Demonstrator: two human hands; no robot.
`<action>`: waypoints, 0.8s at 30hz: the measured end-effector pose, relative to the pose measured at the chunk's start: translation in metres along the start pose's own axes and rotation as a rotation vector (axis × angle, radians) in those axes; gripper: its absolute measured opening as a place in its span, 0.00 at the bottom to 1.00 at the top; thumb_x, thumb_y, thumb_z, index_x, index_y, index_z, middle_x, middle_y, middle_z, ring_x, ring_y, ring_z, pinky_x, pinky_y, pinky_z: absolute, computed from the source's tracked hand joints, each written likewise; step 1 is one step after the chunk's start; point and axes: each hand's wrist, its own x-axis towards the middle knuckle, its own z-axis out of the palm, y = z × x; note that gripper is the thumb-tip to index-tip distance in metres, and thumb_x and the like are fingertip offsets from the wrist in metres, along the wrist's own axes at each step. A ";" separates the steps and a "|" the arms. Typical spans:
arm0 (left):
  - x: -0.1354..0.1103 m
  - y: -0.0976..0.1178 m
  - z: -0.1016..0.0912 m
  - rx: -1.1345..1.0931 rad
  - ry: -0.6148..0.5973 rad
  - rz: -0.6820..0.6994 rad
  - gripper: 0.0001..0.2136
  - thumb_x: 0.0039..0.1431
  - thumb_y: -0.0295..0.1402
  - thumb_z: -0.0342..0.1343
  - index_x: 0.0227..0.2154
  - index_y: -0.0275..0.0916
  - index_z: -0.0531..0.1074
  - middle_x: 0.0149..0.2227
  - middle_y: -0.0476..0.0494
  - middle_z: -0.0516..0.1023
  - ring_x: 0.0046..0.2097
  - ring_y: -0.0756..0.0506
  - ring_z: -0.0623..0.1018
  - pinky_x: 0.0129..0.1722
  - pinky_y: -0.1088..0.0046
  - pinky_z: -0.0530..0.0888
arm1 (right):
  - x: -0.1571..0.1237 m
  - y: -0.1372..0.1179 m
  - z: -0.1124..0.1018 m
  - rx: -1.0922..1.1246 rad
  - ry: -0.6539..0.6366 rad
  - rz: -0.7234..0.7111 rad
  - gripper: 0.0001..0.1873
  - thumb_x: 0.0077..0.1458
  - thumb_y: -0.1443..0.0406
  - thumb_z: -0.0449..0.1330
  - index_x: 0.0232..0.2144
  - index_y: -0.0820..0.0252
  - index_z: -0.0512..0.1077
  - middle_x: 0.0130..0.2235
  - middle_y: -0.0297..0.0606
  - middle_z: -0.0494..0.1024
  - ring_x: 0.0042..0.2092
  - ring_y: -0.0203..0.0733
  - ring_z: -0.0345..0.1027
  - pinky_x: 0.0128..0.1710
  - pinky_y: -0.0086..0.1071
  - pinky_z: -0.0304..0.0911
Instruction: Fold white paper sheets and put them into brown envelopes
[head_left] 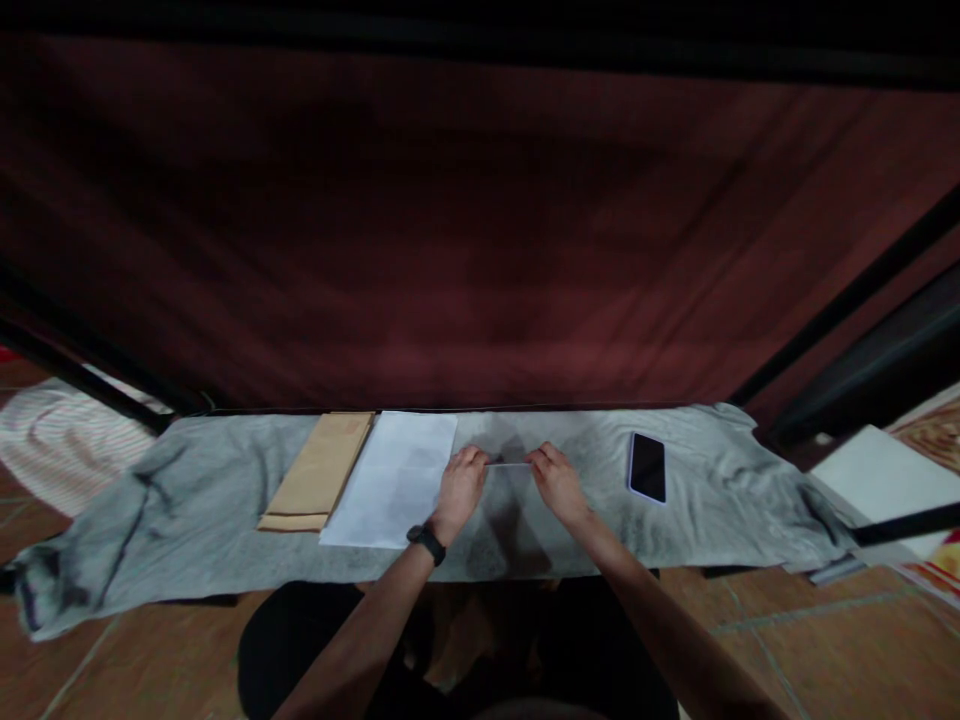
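Observation:
A white piece of paper (508, 465), seen almost edge-on as a thin line, stretches between my two hands over the grey cloth (517, 540). My left hand (463, 487) is closed with its fingers pinching the paper's left end. At the opposite end, my right hand (557, 482) pinches it in the same way. Just left of my left hand lies a stack of white paper sheets (394, 480). Beyond that are brown paper envelopes (319, 470), overlapping in a pile. Whether the held paper is folded cannot be made out.
A phone (647, 467) with a dark screen lies on the cloth, right of my right hand. Behind the narrow cloth-covered surface rises a dark red fabric panel (480, 250). Dark bars (847, 295) stand at both sides, and a tiled floor (810, 640) shows below.

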 end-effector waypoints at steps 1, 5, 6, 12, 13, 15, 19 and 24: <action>-0.006 0.000 -0.002 0.007 0.028 0.018 0.15 0.66 0.25 0.43 0.47 0.40 0.73 0.52 0.39 0.75 0.55 0.40 0.73 0.58 0.60 0.68 | -0.005 0.000 -0.004 0.003 0.031 -0.022 0.19 0.68 0.69 0.46 0.49 0.53 0.75 0.48 0.39 0.75 0.49 0.44 0.69 0.53 0.34 0.61; -0.039 0.000 0.018 0.069 0.016 0.124 0.17 0.64 0.24 0.44 0.51 0.42 0.72 0.57 0.40 0.73 0.58 0.39 0.72 0.60 0.56 0.67 | -0.043 -0.003 0.007 -0.007 0.009 -0.089 0.17 0.65 0.71 0.50 0.48 0.53 0.76 0.47 0.39 0.76 0.49 0.46 0.69 0.54 0.37 0.62; -0.048 -0.001 0.028 0.080 -0.023 0.134 0.18 0.64 0.23 0.43 0.51 0.42 0.72 0.58 0.40 0.73 0.59 0.40 0.72 0.60 0.57 0.67 | -0.054 -0.003 0.015 0.002 -0.023 -0.107 0.17 0.64 0.72 0.51 0.47 0.53 0.76 0.46 0.40 0.76 0.49 0.47 0.69 0.54 0.37 0.63; -0.088 0.007 0.065 0.044 -0.087 0.087 0.27 0.55 0.17 0.43 0.57 0.40 0.69 0.60 0.41 0.73 0.62 0.44 0.71 0.63 0.63 0.65 | -0.087 -0.007 0.048 0.165 -0.116 -0.091 0.25 0.55 0.75 0.51 0.50 0.53 0.77 0.54 0.38 0.77 0.57 0.45 0.68 0.60 0.41 0.61; -0.088 0.010 0.063 0.022 -0.085 0.076 0.27 0.54 0.16 0.44 0.56 0.40 0.70 0.60 0.41 0.74 0.62 0.44 0.71 0.64 0.64 0.64 | -0.084 -0.010 0.050 0.176 -0.104 -0.090 0.26 0.56 0.74 0.51 0.52 0.53 0.76 0.57 0.39 0.76 0.59 0.44 0.67 0.61 0.42 0.60; -0.082 0.013 0.051 -0.015 -0.083 0.082 0.26 0.54 0.17 0.45 0.54 0.41 0.72 0.60 0.43 0.74 0.63 0.45 0.70 0.67 0.63 0.60 | -0.072 -0.017 0.054 0.172 -0.061 -0.104 0.26 0.60 0.71 0.50 0.58 0.56 0.71 0.62 0.41 0.71 0.62 0.45 0.63 0.63 0.43 0.58; -0.033 -0.012 0.008 0.027 0.098 0.048 0.26 0.60 0.27 0.48 0.61 0.44 0.65 0.70 0.46 0.59 0.72 0.40 0.53 0.71 0.51 0.45 | -0.046 -0.036 0.069 0.059 0.009 -0.102 0.27 0.66 0.64 0.48 0.66 0.59 0.61 0.68 0.45 0.61 0.68 0.49 0.55 0.66 0.50 0.52; 0.036 -0.105 -0.033 0.111 0.235 -0.618 0.34 0.67 0.41 0.45 0.69 0.25 0.48 0.72 0.21 0.46 0.72 0.30 0.50 0.67 0.46 0.53 | -0.042 -0.044 0.090 -0.015 0.014 -0.099 0.25 0.68 0.61 0.48 0.65 0.59 0.63 0.68 0.47 0.62 0.68 0.51 0.55 0.66 0.52 0.49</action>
